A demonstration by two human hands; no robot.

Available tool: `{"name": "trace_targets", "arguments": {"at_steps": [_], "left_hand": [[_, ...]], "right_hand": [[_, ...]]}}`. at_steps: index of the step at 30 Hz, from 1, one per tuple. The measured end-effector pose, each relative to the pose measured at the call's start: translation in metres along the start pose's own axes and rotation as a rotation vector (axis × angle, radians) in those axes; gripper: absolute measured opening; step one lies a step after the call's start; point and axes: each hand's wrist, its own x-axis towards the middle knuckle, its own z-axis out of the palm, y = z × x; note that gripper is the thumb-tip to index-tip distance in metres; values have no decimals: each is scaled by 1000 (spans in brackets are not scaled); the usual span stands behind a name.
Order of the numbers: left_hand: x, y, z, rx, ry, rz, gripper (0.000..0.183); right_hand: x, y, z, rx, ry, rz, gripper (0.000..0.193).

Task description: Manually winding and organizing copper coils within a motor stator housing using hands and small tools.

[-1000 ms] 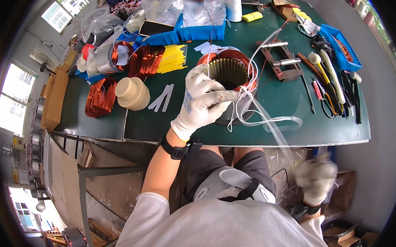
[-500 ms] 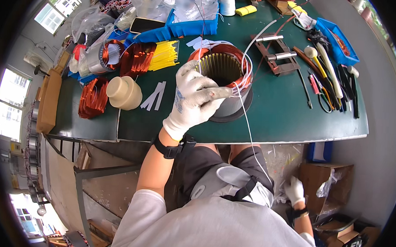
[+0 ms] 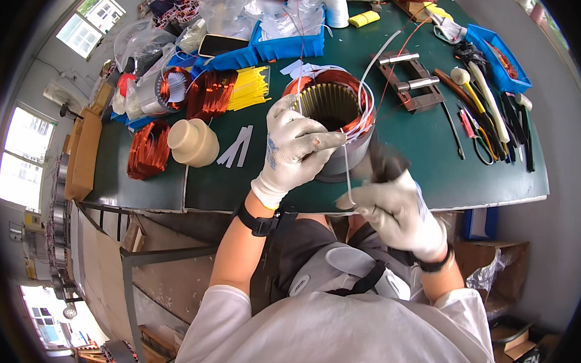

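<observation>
While my left grip (image 3: 290,149) clasps the stator (image 3: 333,100), white cord (image 3: 347,170) runs from its rim towards me, pinched by my right grip (image 3: 399,215)

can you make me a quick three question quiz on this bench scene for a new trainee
1. Multiple choice: What runs from the copper-wound cylinder to the right grip?
a) a black cable
b) a white cord
c) a wooden rod

2. True or false: The cream stepped piece stands to the left of the copper-wound cylinder.

3. Fill in the blank: The bundle of thin strips beside the copper coils is ____ in colour.

Key: 1. b; 2. True; 3. yellow
</observation>
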Motion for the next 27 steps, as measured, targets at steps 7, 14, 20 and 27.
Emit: {"name": "trace_targets", "arguments": {"at_steps": [7, 14, 20, 27], "left_hand": [[-1, -2, 2, 54, 42, -47, 27], [-1, -3, -2, 77, -8, -44, 22], [0, -5, -9, -30, -46, -7, 21], [-29, 22, -35, -28, 90, -305, 52]], "right_hand": [[23, 14, 32, 1210, 297, 413, 34], [-8, 14, 24, 648, 257, 407, 24], [-7, 48, 45, 617, 191, 399, 25], [-11, 63, 57, 541, 173, 368, 23]]}}
